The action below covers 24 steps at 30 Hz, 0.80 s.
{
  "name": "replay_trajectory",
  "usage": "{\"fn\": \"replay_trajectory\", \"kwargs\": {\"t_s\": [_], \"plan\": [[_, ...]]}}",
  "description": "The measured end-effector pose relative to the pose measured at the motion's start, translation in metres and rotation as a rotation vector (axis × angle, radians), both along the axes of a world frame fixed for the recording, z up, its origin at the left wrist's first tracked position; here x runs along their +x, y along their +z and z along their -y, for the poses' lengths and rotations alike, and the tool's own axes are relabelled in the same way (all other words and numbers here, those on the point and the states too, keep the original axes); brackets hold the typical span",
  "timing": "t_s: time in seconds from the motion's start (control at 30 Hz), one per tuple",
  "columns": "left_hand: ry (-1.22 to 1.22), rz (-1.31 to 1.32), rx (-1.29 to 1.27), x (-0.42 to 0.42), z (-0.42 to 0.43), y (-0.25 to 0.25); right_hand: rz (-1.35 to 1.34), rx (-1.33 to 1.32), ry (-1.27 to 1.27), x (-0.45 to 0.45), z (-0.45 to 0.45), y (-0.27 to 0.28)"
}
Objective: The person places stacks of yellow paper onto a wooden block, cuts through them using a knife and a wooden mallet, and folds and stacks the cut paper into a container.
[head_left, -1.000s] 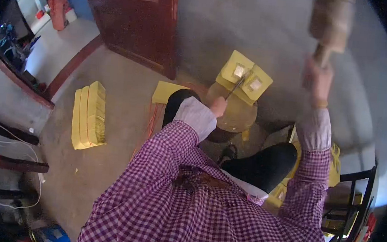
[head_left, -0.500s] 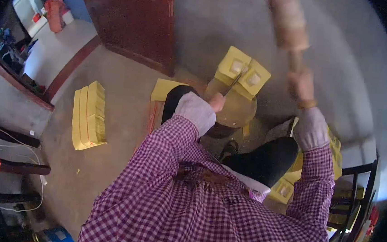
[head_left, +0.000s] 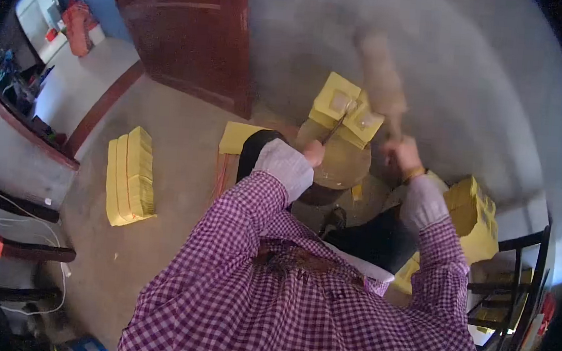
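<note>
My left hand is closed round a thin metal punch. The punch slants up to a stack of yellow paper with pale square patches, its tip near the middle fold. That stack rests on a round wooden block between my knees. In my closed right hand is the handle of a wooden mallet, blurred by motion. The mallet's thick head is raised above and right of the paper.
A tied bundle of yellow paper lies on the floor at left. More yellow paper is beside my left knee. A yellow bag and dark chair stand at right. A red-brown door is ahead.
My right hand and the mallet have swung down and to the left, closer to the paper. My left hand stays in nearly the same place with the punch.
</note>
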<state>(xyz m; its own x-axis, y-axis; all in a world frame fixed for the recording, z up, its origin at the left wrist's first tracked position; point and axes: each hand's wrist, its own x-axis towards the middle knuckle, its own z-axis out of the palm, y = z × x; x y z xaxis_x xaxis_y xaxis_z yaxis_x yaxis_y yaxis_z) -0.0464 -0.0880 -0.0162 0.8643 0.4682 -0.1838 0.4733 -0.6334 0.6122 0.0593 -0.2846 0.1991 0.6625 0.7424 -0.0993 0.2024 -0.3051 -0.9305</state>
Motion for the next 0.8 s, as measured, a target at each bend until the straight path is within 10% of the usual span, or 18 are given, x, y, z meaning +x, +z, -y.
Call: {"fn": "replay_trajectory", "kwargs": {"t_s": [0.13, 0.23, 0.3, 0.53, 0.73, 0.8], "plan": [[0.295, 0.058, -0.269, -0.014, 0.021, 0.025, 0.182, 0.313, -0.094, -0.003, -0.016, 0.054], [0.157, 0.043, -0.065, -0.023, 0.016, 0.043, 0.279, 0.537, -0.155, -0.017, -0.034, -0.027], [0.174, 0.027, -0.098, -0.022, 0.017, 0.043, 0.745, 0.086, -0.169, 0.009, -0.006, -0.142], [0.22, 0.013, -0.198, -0.021, 0.022, 0.051, 0.141, -0.146, 0.023, -0.024, -0.005, -0.035], [0.401, 0.198, -0.243, -0.058, 0.041, 0.025, 0.157, -0.139, -0.029, 0.007, 0.0, -0.176], [0.196, 0.31, -0.072, -0.088, 0.042, -0.002, 0.045, -0.296, 0.039, -0.029, 0.005, -0.098]]}}
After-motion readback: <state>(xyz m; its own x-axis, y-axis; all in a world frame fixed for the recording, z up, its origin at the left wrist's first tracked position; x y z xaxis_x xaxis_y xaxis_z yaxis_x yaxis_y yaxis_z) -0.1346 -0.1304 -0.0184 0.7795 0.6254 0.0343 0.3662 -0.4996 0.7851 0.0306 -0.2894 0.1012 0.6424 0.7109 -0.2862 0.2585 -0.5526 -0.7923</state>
